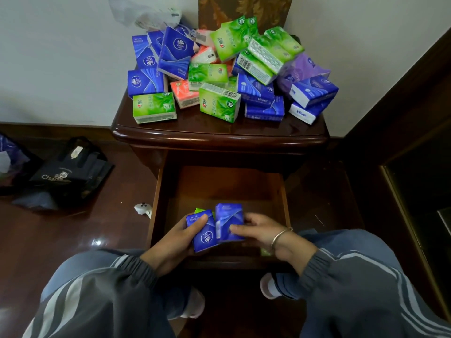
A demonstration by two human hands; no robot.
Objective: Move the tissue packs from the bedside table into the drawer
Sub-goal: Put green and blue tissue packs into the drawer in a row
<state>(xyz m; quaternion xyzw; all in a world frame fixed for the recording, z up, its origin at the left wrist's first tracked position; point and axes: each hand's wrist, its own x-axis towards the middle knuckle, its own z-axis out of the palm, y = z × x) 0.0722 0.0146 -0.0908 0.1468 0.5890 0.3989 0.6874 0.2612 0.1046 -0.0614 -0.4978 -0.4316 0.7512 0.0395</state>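
As both hover over drawer [219, 186], left grip [170, 242] clamps glossy blue tissue pack [205, 237], right grip [264, 230] pinches second blue pack [229, 217].

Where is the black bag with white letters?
In the head view, the black fabric bag with white letters lies on the dark wooden floor at the left, left of the open wooden drawer, near the small white gadget.
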